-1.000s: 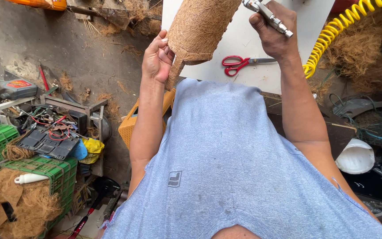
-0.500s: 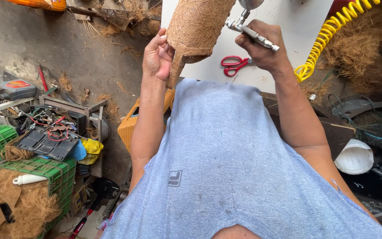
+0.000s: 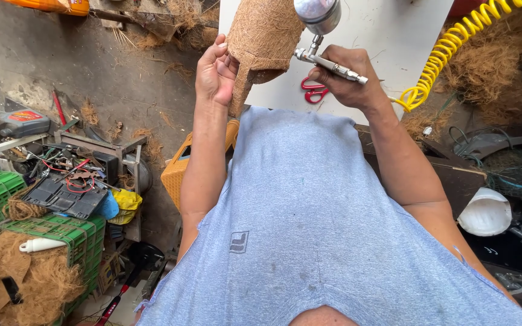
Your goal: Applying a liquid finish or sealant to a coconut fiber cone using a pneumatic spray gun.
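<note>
Brown coconut-fibre cone (image 3: 264,36) sits at top centre, left hand (image 3: 215,75) fingers clamped on its lower edge; right hand (image 3: 342,78) fingers wrap a silver metal airbrush (image 3: 327,60) beside it, above red-handled scissors (image 3: 314,90) on the white counter (image 3: 388,36).

Red scissors (image 3: 313,90) on white table (image 3: 394,42), yellow coiled hose (image 3: 448,51), green crates (image 3: 61,232).

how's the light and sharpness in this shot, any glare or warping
Head view: even daylight with soft shadows; a bright glare spot on the metal cup of the airbrush in the right hand; the white table is nearly blown out; the coir piece and left hand are sharp; wide-angle stretching at the edges.
</note>
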